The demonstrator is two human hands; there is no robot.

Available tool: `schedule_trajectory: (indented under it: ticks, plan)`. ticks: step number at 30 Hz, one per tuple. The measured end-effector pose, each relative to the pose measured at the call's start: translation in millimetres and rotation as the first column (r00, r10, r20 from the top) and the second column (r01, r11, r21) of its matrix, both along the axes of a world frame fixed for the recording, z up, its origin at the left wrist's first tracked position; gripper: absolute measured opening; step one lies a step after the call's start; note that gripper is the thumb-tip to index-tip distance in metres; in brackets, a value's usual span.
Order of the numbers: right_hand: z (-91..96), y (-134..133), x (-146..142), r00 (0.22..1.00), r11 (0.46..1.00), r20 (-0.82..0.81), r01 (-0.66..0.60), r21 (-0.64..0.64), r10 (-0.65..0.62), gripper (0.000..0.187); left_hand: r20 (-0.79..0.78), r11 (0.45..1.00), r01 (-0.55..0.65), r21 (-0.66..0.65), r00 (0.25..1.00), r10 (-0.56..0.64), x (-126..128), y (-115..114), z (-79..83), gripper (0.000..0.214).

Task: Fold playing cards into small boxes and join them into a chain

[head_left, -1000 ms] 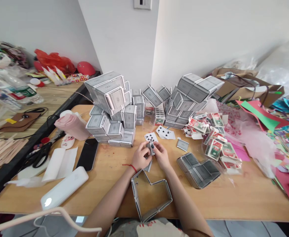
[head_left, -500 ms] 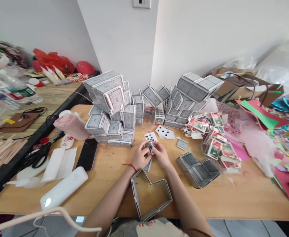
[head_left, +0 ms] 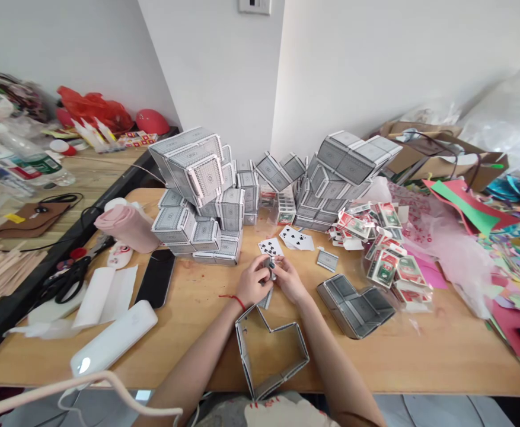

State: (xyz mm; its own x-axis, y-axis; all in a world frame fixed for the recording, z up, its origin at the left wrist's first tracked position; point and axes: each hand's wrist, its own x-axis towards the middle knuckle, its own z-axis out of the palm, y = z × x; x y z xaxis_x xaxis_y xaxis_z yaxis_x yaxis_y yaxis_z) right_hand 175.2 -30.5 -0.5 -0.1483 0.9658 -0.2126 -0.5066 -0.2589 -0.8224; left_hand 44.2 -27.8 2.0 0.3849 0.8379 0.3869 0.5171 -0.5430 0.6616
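Observation:
My left hand (head_left: 253, 283) and my right hand (head_left: 289, 279) meet at the middle of the wooden table (head_left: 420, 356), both pinched on a small folded playing card (head_left: 270, 266) with a grey patterned back. A red string circles my left wrist. Just in front of my hands lies an open heart-shaped frame made of cards (head_left: 269, 352). A second card heart (head_left: 355, 305) lies to the right. Loose face-up cards (head_left: 286, 242) lie just beyond my fingers.
Stacks of card-built boxes (head_left: 201, 190) and more of them (head_left: 344, 172) stand at the back. Card packs (head_left: 386, 255) are heaped on the right beside coloured paper (head_left: 477, 213). On the left lie a phone (head_left: 156, 277), scissors (head_left: 70, 276), a white case (head_left: 112, 338) and a pink roll (head_left: 128, 225).
My hands stay together on the folded card, with only slight finger movement. The view has shifted a little.

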Motion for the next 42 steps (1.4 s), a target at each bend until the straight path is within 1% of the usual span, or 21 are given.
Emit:
schedule_trajectory:
  ticks: [6,12,15,17,20,23,24,26,28,31,34,37,41,42]
  plan:
    - [0.4,0.2,-0.6,0.999,0.999,0.032,0.039,0.014,-0.039,0.039,-0.006,1.0,0.02,-0.001,1.0,-0.02,-0.1,-1.0,1.6,0.012]
    - [-6.3,-0.5,-1.6,0.994,0.993,0.022,0.107,0.044,-0.108,0.038,0.014,1.0,0.021,-0.002,1.0,-0.021,-0.6,-1.2,1.8,0.013]
    - [-10.0,-0.4,-3.1,0.984,0.985,0.075,0.156,0.071,-0.162,0.039,0.057,0.999,0.01,-0.035,0.998,-0.008,-0.5,-1.5,4.2,0.014]
    - [-10.7,-0.5,-4.2,0.975,0.98,0.113,0.181,0.078,-0.189,0.042,0.096,0.997,0.012,-0.079,0.995,-0.005,-0.4,-1.7,6.5,0.015]
    - [-8.6,-2.1,-5.7,0.962,0.972,0.151,0.212,0.105,-0.226,0.051,0.155,0.984,0.06,-0.168,0.987,-0.033,-1.5,-1.2,9.4,0.012]
    - [-5.7,-5.4,-6.9,0.946,0.951,0.155,0.257,0.175,-0.284,0.059,0.228,0.959,0.144,-0.245,0.97,-0.087,-5.1,1.2,10.6,0.008]
    - [-5.2,-6.5,-7.4,0.939,0.941,0.154,0.275,0.198,-0.307,0.06,0.25,0.949,0.172,-0.264,0.962,-0.105,-6.6,2.4,10.6,0.009]
    - [-4.9,-8.1,-8.3,0.925,0.923,0.162,0.303,0.236,-0.345,0.064,0.275,0.928,0.222,-0.301,0.951,-0.138,-9.3,5.2,10.1,0.021]
    - [-5.5,-8.8,-9.1,0.91,0.912,0.185,0.319,0.258,-0.371,0.069,0.273,0.901,0.245,-0.358,0.95,-0.15,-10.6,8.0,8.9,0.036]
    - [-6.8,-8.8,-9.2,0.895,0.904,0.219,0.324,0.28,-0.389,0.075,0.291,0.847,0.232,-0.479,0.952,-0.096,-10.2,12.3,6.0,0.048]
    - [-7.6,-8.5,-8.3,0.9,0.899,0.207,0.315,0.303,-0.385,0.074,0.348,0.761,0.264,-0.592,0.936,-0.054,-9.7,17.8,3.4,0.045]
    - [-8.0,-8.0,-7.4,0.913,0.902,0.186,0.293,0.318,-0.362,0.072,0.424,0.649,0.341,-0.68,0.905,-0.032,-11.3,24.6,3.6,0.038]
    - [-9.8,-6.6,-7.5,0.904,0.908,0.219,0.297,0.297,-0.367,0.073,0.507,0.516,0.424,-0.744,0.862,0.024,-15.9,31.5,8.1,0.035]
    - [-10.4,-6.1,-7.7,0.902,0.909,0.226,0.299,0.289,-0.368,0.074,0.525,0.493,0.439,-0.751,0.85,0.043,-16.9,32.4,9.1,0.035]
